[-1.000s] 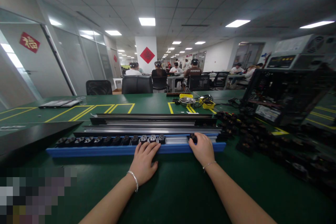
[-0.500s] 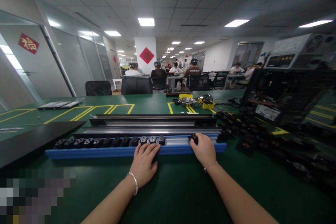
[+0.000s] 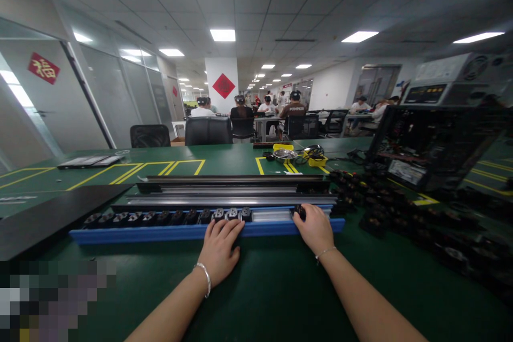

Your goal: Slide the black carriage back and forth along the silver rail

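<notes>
A long blue channel (image 3: 160, 234) lies crosswise on the green table, with a row of black socket modules (image 3: 149, 217) seated side by side from its left end to past the middle. Fingers spread, my left hand (image 3: 220, 248) rests on the channel's front edge, its fingertips at the last few modules of the row. Farther right, my right hand (image 3: 315, 230) pinches a single black socket module (image 3: 299, 211) over the channel. Between that module and the row, a bare silvery stretch of the channel's inside shows. My palm and fingers hide part of the channel's right end.
Behind the channel lie dark metal rails (image 3: 232, 200). Many loose black parts (image 3: 385, 214) are heaped at right, near an open computer case (image 3: 430, 139). A metal bowl (image 3: 285, 155) and cables sit farther back. At left lies a black sheet (image 3: 52, 219). People sit at distant desks.
My right hand has shifted slightly to the right along the channel, with the module still between its fingers. My left hand has stayed in place.
</notes>
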The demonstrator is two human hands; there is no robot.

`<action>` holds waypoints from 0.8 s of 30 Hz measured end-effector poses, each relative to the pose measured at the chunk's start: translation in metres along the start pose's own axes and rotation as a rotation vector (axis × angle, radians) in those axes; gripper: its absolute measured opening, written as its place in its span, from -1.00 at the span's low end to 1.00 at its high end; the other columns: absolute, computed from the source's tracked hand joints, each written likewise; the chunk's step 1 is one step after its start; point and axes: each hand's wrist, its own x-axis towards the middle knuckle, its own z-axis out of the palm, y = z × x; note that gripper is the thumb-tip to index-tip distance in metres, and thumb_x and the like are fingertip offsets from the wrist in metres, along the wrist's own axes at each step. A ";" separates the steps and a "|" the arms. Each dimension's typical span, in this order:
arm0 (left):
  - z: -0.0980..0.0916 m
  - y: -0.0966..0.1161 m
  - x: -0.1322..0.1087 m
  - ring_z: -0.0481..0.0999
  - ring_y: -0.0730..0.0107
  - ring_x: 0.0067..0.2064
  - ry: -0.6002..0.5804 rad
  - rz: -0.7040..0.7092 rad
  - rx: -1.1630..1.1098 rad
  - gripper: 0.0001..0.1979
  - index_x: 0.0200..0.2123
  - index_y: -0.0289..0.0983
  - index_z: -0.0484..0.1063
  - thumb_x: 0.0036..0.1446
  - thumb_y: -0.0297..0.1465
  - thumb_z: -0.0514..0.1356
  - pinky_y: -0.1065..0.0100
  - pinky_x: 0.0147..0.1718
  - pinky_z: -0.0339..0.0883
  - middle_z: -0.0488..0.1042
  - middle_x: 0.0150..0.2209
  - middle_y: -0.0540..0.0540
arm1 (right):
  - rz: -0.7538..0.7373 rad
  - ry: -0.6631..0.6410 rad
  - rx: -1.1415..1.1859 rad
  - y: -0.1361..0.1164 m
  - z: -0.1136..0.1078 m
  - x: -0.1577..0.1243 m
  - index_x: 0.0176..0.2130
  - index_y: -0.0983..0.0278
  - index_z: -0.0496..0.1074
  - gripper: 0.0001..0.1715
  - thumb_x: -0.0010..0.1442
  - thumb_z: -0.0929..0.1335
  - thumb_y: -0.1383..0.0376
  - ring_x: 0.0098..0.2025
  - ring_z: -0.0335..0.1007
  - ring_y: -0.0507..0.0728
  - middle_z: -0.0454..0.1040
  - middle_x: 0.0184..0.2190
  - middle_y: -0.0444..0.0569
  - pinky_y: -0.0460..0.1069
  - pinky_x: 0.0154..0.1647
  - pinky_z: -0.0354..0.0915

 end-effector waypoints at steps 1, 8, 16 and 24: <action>0.000 0.000 0.000 0.20 0.19 0.08 0.000 0.001 0.001 -0.41 0.13 -0.07 0.17 -0.03 -0.47 0.07 -0.05 0.15 -0.10 0.32 0.09 0.01 | -0.001 -0.004 -0.003 0.001 0.000 0.000 -0.30 0.31 0.40 -0.73 0.09 0.23 0.21 -0.18 0.30 0.16 0.46 -0.31 0.06 0.01 -0.14 0.15; 0.000 -0.001 0.000 0.21 0.19 0.08 -0.002 0.000 0.006 -0.41 0.13 -0.06 0.17 -0.02 -0.47 0.07 -0.05 0.16 -0.10 0.32 0.09 0.02 | 0.000 0.005 0.002 0.006 -0.001 0.000 -0.28 0.31 0.41 -0.72 0.09 0.23 0.21 -0.16 0.30 0.17 0.46 -0.29 0.06 0.02 -0.13 0.15; 0.001 -0.001 0.000 0.22 0.19 0.08 0.005 0.004 0.015 -0.40 0.13 -0.05 0.17 -0.03 -0.48 0.07 -0.04 0.15 -0.09 0.33 0.08 0.02 | 0.020 -0.031 -0.010 0.009 -0.007 0.002 -0.31 0.32 0.42 -0.72 0.09 0.22 0.21 -0.18 0.30 0.16 0.46 -0.28 0.07 0.02 -0.13 0.16; 0.000 -0.001 0.000 0.21 0.19 0.09 0.000 0.003 0.011 -0.42 0.13 -0.06 0.17 -0.02 -0.47 0.06 -0.04 0.16 -0.10 0.32 0.09 0.02 | 0.007 -0.022 -0.023 0.013 -0.008 0.003 -0.27 0.32 0.42 -0.72 0.09 0.23 0.22 -0.17 0.31 0.16 0.46 -0.28 0.07 0.01 -0.11 0.15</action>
